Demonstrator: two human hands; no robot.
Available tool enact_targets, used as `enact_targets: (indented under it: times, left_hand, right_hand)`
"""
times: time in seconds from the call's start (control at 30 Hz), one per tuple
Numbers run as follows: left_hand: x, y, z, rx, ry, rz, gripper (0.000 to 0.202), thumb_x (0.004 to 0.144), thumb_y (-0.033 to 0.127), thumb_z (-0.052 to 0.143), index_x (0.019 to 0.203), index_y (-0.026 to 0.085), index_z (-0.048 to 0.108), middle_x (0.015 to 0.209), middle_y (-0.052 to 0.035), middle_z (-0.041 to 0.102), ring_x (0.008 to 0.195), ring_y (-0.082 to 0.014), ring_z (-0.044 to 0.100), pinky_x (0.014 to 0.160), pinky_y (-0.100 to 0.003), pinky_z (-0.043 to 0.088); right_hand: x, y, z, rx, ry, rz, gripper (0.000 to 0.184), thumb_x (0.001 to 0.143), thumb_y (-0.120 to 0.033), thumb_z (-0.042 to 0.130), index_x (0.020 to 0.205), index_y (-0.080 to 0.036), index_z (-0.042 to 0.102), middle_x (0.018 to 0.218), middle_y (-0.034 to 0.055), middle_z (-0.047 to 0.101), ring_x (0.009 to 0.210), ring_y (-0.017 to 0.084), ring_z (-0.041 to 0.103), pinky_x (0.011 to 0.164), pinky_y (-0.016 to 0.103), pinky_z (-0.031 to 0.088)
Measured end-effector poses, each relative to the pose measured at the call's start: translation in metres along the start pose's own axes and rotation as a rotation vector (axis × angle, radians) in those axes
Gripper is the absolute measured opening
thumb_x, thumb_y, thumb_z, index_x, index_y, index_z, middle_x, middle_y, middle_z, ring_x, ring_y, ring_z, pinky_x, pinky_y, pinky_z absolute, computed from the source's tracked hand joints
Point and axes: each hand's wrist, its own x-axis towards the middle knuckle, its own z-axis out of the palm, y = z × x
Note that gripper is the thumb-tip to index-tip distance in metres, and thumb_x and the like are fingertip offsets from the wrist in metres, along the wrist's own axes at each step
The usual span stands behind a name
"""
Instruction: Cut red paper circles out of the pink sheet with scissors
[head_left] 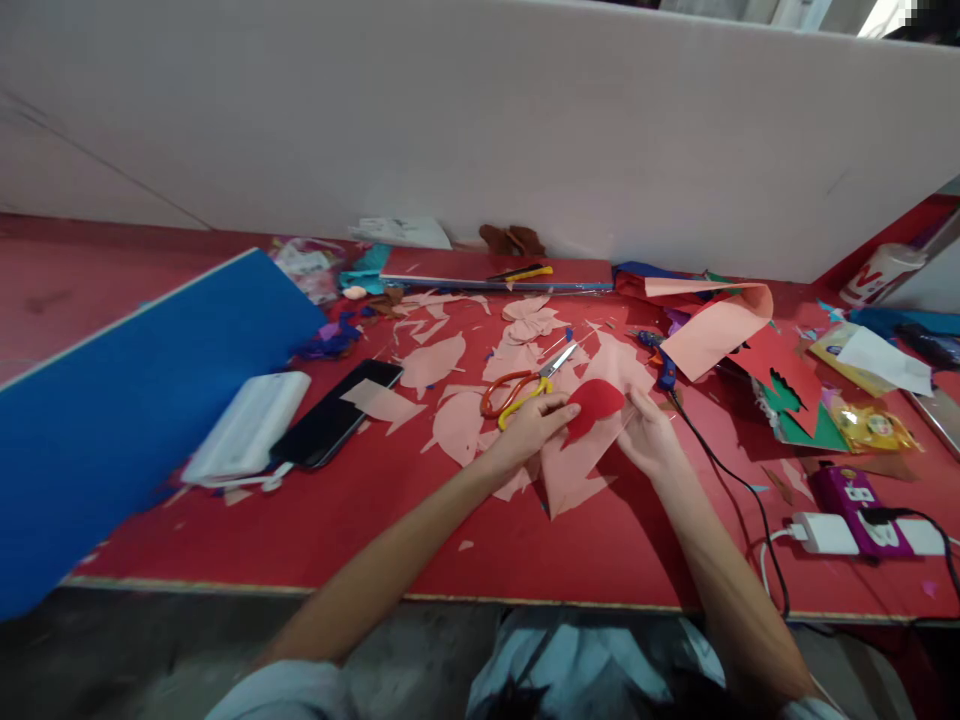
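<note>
Nearest the camera, a pale sleeve at the lower edge, then patterned cloth over the lap, and from there two bare forearms reaching forward over the red bench, elbows held wide and wrists turned inward. Under the left hand and the right hand, a red paper shape, lying on a larger salmon-pink paper cut-out in the middle of the bench. Hands apart but close, one at each side of the red shape, not touching each other; fingertips of the left hand on its left edge, fingers of the right hand against its right edge, both lying rather flat, with no firm grip to be told for certain. Work in hand, as judged: fitting of the red shape on the pink paper, among many pink cut pieces scattered around. For the next move, probably steady holding of both papers, with the orange-and-yellow scissors just beside the left hand, blades pointing away. Further right, a blue hot-glue gun with a black cord; further left, a black phone beside a white power bank.
</note>
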Motion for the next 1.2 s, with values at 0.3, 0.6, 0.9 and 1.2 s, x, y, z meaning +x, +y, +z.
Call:
enact_targets:
  times: [0.3,0.6,0.9,1.2]
  left_hand:
    - [0.012,0.002,-0.004,-0.214,0.065,0.031,0.036,0.06,0.046,0.075,0.073,0.014,0.064,0.071,-0.001,0.064,0.069,-0.0135,0.059,0.066,-0.025,0.046]
    - [0.022,-0.003,-0.003,0.05,0.023,0.096,0.035,0.07,0.05,0.066,0.066,0.015,0.061,0.064,0.0016,0.056,0.061,-0.0108,0.05,0.058,-0.023,0.038]
    - [0.03,0.002,0.005,0.362,0.065,0.281,0.041,0.08,0.049,0.053,0.056,0.016,0.049,0.063,0.0018,0.046,0.064,-0.0116,0.043,0.064,-0.024,0.035]
    - [0.022,0.008,0.013,0.457,0.1,0.348,0.038,0.082,0.041,0.051,0.054,0.017,0.048,0.066,0.0009,0.05,0.068,-0.0131,0.047,0.07,-0.027,0.038]
  right_hand:
    - [-0.006,0.001,0.009,-0.046,-0.057,0.025,0.013,0.08,-0.026,0.059,0.09,-0.022,0.067,0.091,0.0,0.073,0.087,0.015,0.068,0.081,0.027,0.053]
    - [-0.003,0.002,0.003,-0.109,-0.104,0.009,0.009,0.077,-0.03,0.063,0.081,-0.023,0.065,0.08,-0.0009,0.072,0.077,0.016,0.067,0.078,0.03,0.052]
    - [-0.006,0.002,0.012,-0.153,-0.095,-0.054,0.014,0.074,-0.032,0.066,0.086,-0.025,0.069,0.094,-0.0009,0.073,0.091,0.018,0.067,0.09,0.034,0.051]
    - [-0.001,0.006,0.003,-0.204,0.034,-0.103,0.019,0.066,-0.033,0.076,0.081,-0.021,0.069,0.079,-0.0021,0.073,0.074,0.014,0.068,0.078,0.026,0.054]
